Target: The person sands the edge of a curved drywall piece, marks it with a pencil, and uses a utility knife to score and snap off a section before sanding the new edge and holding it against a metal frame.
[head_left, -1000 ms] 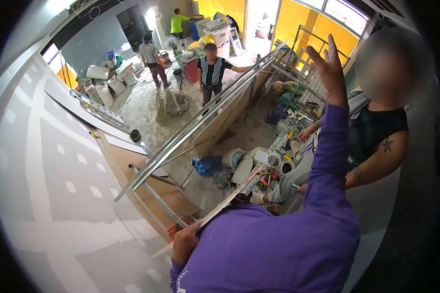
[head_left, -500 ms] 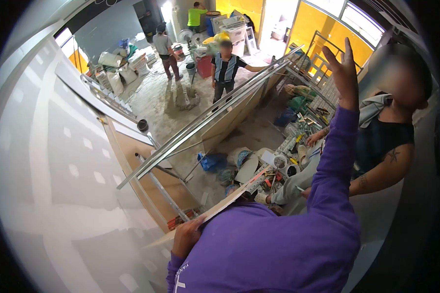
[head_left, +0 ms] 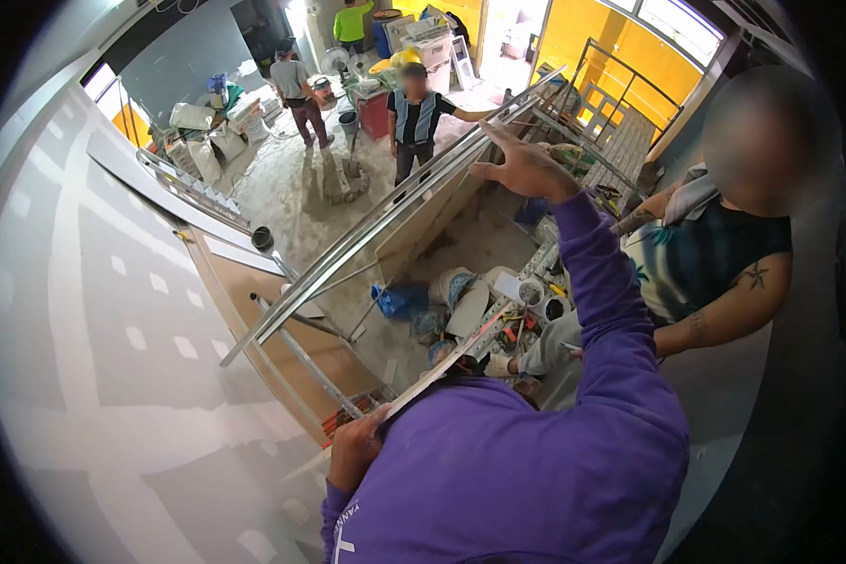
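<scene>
My left hand (head_left: 355,449) is curled over the near end of a pale narrow board (head_left: 430,381), low in front of my purple sweatshirt. The board slants up and away from me, partly hidden by my body. My right hand (head_left: 531,172) is raised at arm's length, its fingers apart and nothing in them. In this view its fingertips overlap the long metal channels (head_left: 376,235), which run diagonally from the wall side toward the doorway. Close beside my right arm sits a person (head_left: 724,254) in a sleeveless top.
Tools and tubs (head_left: 531,296) crowd the floor below, near a blue plastic bag (head_left: 399,301). A ladder (head_left: 315,362) leans by the patched drywall (head_left: 141,310) on my left. Another person (head_left: 421,113) stands behind the channels with an arm stretched toward them. White sacks (head_left: 193,150) lie farther back.
My right hand has come down and to the left, from upright to reaching forward over the channels. The seated person has leaned back toward the right. My left hand stays on the board.
</scene>
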{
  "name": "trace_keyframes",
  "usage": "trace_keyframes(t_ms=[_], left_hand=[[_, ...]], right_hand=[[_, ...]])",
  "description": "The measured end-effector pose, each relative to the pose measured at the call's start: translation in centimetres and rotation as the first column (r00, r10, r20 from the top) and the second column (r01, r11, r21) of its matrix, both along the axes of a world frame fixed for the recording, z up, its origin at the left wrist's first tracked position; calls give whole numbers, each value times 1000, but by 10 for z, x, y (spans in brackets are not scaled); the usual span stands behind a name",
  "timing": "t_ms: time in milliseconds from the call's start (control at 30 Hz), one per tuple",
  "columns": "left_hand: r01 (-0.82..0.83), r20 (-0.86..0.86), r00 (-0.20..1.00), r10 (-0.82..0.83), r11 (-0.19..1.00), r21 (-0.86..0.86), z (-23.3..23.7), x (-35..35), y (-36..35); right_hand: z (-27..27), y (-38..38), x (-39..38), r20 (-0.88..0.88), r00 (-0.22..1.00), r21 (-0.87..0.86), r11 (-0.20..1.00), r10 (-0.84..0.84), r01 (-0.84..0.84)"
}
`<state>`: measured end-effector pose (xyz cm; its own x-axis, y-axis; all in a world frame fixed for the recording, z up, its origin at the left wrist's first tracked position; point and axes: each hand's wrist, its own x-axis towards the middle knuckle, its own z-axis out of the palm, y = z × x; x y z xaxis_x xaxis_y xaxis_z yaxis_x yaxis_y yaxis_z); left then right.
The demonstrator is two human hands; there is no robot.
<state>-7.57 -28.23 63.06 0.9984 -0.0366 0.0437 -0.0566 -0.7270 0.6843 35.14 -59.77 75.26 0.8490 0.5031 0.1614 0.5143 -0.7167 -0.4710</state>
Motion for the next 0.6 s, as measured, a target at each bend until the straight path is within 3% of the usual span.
trace_keyframes(t_ms=[100, 233, 333, 433, 533, 600], left_hand=[[12, -9, 1000, -12, 1000, -10, -3, 3, 2], [65, 33, 997, -64, 997, -43, -4, 10, 4], [89, 37, 996, -87, 995, -35, 5, 14, 2], [85, 11, 996, -85, 996, -28, 18, 18, -1], [127, -134, 986, -101, 970, 209, 12, 17, 4], [157, -50, 987, -151, 975, 155, 3, 20, 6]], right_hand=[[-10, 23, -19, 326, 908, -143, 935, -264, 324], [-9, 35, -24, 637, 749, -249, 870, -183, 425], [3, 35, -38, 704, 700, -218, 901, -120, 374], [-2, 22, -50, 551, 825, -175, 950, -123, 259], [-27, -9, -61, 132, 991, -272, 962, 33, 4], [-55, -30, -86, 10, 995, -109, 989, 98, -97]])
